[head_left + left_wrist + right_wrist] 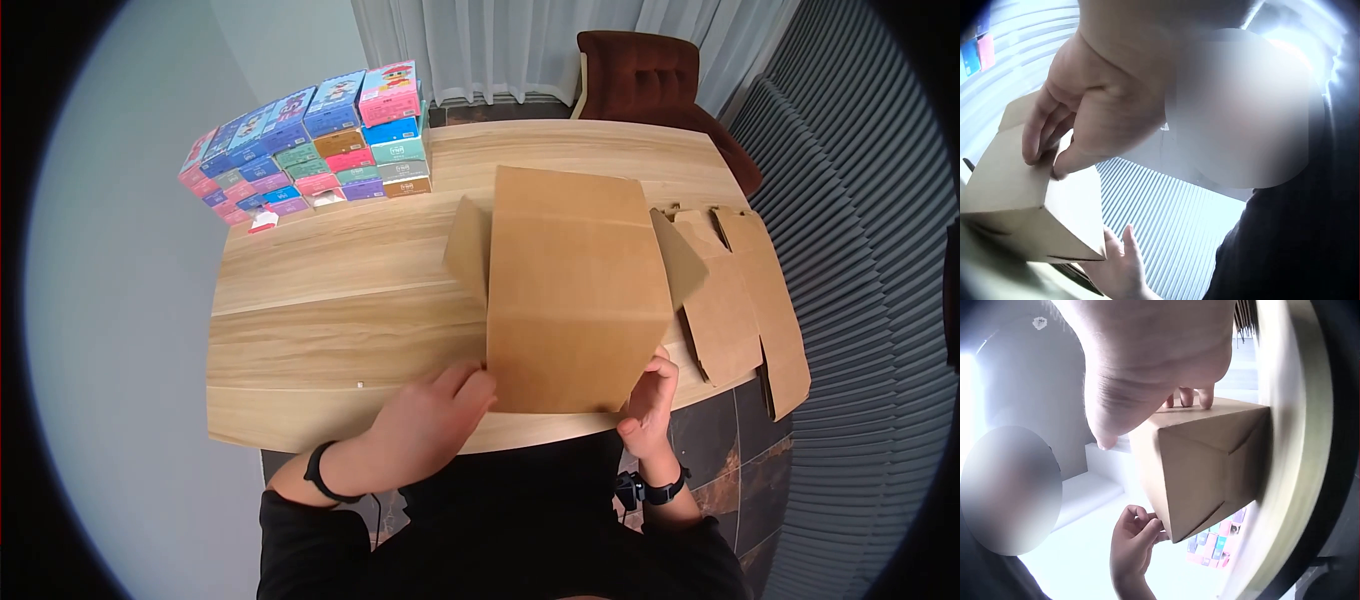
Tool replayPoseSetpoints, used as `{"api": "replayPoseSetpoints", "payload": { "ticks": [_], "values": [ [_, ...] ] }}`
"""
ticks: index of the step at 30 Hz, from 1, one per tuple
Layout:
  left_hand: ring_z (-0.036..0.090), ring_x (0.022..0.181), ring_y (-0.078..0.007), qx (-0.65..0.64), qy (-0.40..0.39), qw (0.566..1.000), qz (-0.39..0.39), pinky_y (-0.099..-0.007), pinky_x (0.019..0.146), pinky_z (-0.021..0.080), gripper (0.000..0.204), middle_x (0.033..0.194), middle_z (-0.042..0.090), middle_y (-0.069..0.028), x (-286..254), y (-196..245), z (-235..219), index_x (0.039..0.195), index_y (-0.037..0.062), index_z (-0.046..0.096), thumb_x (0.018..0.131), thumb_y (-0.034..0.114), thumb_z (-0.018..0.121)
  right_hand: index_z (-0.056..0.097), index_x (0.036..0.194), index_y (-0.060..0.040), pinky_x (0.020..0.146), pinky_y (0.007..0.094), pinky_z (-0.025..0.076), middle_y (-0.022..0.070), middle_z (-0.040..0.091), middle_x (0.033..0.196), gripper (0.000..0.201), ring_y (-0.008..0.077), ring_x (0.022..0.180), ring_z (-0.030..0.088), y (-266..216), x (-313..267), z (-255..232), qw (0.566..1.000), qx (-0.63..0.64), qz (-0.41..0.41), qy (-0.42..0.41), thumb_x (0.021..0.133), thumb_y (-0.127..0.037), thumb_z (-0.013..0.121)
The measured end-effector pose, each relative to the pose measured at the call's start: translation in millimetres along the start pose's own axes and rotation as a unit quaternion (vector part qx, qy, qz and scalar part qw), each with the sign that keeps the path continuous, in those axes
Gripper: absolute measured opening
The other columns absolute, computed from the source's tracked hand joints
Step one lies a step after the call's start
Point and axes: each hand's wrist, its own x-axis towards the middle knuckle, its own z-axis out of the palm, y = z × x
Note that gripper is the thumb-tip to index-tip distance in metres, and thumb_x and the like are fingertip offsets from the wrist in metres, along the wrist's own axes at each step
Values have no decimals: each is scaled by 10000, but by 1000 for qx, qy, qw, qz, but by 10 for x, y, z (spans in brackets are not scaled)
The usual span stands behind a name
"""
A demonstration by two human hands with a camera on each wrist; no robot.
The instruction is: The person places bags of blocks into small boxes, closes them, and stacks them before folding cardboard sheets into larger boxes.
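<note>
No text can be read with certainty. On the stacked colourful boxes [300, 158], which are beyond the left hand [435, 415] and more to its left, there are small pale marks and printing, but these are too small for reading.

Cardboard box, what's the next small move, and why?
Perhaps tip the cardboard box so its far end faces up: its side flaps stick out there, and the left hand pinches an edge while the right hand touches the opposite side.
</note>
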Motion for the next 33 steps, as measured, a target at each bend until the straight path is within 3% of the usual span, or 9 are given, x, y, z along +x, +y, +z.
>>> {"api": "replayPoseSetpoints", "payload": {
  "ticks": [6,9,12,15,18,24,27,30,33],
  "values": [
    [575,918,-369,-98,-160,982,11,-439,761,504,262,1028,588,-152,-238,-176,71,1086,13,550,852,95,635,330,1394,-24,1039,429,356,190,442,1346,917,322,1239,462,25,-391,-130,981,-121,135,-72,709,-332,857],
    [577,938,-373,-99,-119,987,-39,-432,807,495,306,1035,576,-169,-293,-356,134,1159,19,552,865,84,612,401,1345,-15,1008,444,396,218,500,1305,837,372,1208,495,-116,-256,-112,953,-221,163,-128,689,-264,858],
    [555,1108,-359,-265,55,941,-203,-391,936,452,351,1178,561,-195,-186,-363,53,1241,10,528,915,137,557,446,1303,-14,967,440,430,218,546,1251,752,399,1159,527,-107,-213,-116,956,-212,160,-125,700,-229,840],
    [447,1291,-343,-327,156,925,-116,-381,1065,344,423,1370,476,-211,78,-341,-117,1323,-12,475,957,199,491,490,1254,-15,922,441,455,203,599,1168,657,404,1096,566,-64,-149,-113,953,-203,165,-157,720,-205,823],
    [341,1383,-348,-241,70,968,-29,-391,1132,251,481,1483,373,-201,325,-376,-339,1363,-31,430,974,252,461,507,1226,-6,894,438,469,202,619,1128,591,407,1059,584,-34,-140,-129,946,-211,168,-177,746,-186,802],
    [317,1400,-352,-173,53,982,-43,-428,1132,252,345,1471,388,-199,620,-355,-443,1217,-4,556,936,197,540,529,1217,-7,888,432,470,205,622,1129,513,407,1067,582,0,-172,-124,954,-214,169,-126,785,-155,764],
    [327,1396,-362,-90,98,991,-3,-491,1118,272,274,1438,433,-200,622,-32,-513,1107,23,607,853,121,634,543,1207,-7,891,434,467,208,615,1146,486,410,1074,580,-7,-153,-132,957,-199,170,-127,791,-142,755],
    [397,1357,-361,-69,111,988,81,-552,1108,284,264,1352,531,-167,455,242,-563,1034,65,652,776,91,700,552,1193,-2,891,441,466,217,608,1151,465,418,1077,574,-23,-135,-122,958,-195,168,-129,795,-144,745],
    [494,1292,-324,-5,1,973,230,-550,1113,297,201,1235,632,-113,199,172,-511,933,95,718,747,54,653,544,1199,8,910,448,449,237,584,1165,462,430,1092,548,654,-586,-258,948,-112,297,-22,812,-180,713]
  ]
}}
